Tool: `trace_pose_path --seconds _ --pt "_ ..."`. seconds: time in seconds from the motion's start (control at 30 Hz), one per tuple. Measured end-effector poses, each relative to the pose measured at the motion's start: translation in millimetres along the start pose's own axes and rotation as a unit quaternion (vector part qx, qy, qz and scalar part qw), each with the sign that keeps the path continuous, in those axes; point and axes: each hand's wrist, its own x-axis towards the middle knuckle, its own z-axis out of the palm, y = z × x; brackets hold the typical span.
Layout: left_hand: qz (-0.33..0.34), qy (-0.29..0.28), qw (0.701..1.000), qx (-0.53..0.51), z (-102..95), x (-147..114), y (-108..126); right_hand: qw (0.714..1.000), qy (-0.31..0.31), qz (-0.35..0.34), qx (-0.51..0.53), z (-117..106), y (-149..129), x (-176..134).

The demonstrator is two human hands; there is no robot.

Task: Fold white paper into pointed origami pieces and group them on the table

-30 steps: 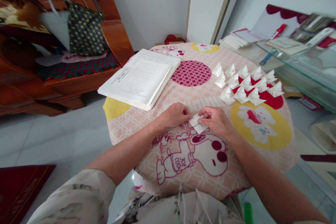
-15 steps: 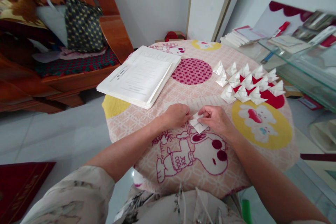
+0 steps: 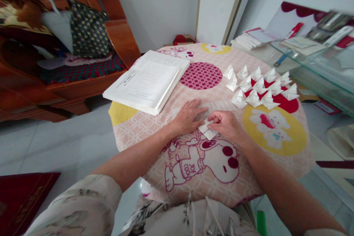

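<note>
A small folded piece of white printed paper (image 3: 208, 131) lies on the patterned tablecloth (image 3: 155, 138) in front of me. My right hand (image 3: 225, 123) pinches its upper right side between thumb and fingers. At the paper's left edge, my left hand (image 3: 189, 117) has its fingers spread, the thumb touching or very near the paper. Farther right stand several folded paper boats (image 3: 260, 85) in rows, made of similar printed paper. To the left rests a stack of printed sheets (image 3: 149, 79).
A glass shelf (image 3: 318, 70) with papers and a red marker (image 3: 294, 30) borders the table on the right. At the left, a wooden bench (image 3: 121, 40) holds a dark patterned bag (image 3: 88, 29). A red mat (image 3: 24, 199) lies on the floor.
My left hand has opened from a closed pinch at the paper, its fingers now spread and lifted away. The right hand keeps its hold in nearly the same place.
</note>
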Motion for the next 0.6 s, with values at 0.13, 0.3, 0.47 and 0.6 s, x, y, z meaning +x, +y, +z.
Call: trace_pose_path --seconds 0.13,0.3,0.47,0.6 --pt "-0.017 -0.055 0.998 0.029 0.4 2.0 -5.3 1.000 0.006 0.008 0.013 -0.2 0.1 -0.4" --pt "0.008 -0.068 0.997 0.030 -2.2 1.4 -11.4 0.999 -0.002 0.036 0.022 0.0 -1.4 1.1" --pt "0.019 -0.057 0.998 0.025 0.7 1.4 -16.1 0.994 0.031 0.043 -0.093 7.9 -13.7 5.1" --pt "0.030 -0.050 0.998 0.024 2.9 1.1 -17.6 0.986 0.046 0.054 -0.149 12.9 -25.3 6.6"
